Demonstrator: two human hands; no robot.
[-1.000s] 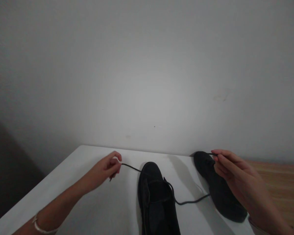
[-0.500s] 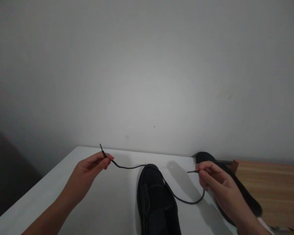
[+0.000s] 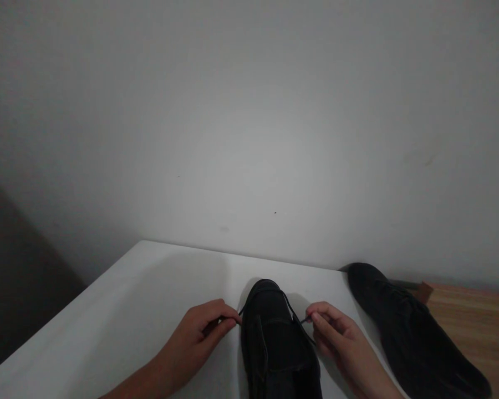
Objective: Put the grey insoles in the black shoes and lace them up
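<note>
A black shoe [image 3: 279, 339] stands on the white table [image 3: 158, 299], its toe pointing toward the wall. A thin dark shoelace [image 3: 290, 305] lies across the toe and runs down both sides. At the shoe's left side, my left hand [image 3: 203, 335] pinches the lace between thumb and forefinger. My right hand [image 3: 336, 338] pinches the lace on the right side, close to the shoe's edge. The lace tip at my left fingers is hidden.
A second black shoe [image 3: 416, 332] lies at the right edge of the table. Beyond it is a wood-grain surface [image 3: 474, 316]. A plain pale wall [image 3: 249, 127] rises behind the table.
Both hands have come inward and lower, from wide apart to close beside the shoe. The lace no longer stretches out to the sides. My right hand no longer covers the second shoe.
</note>
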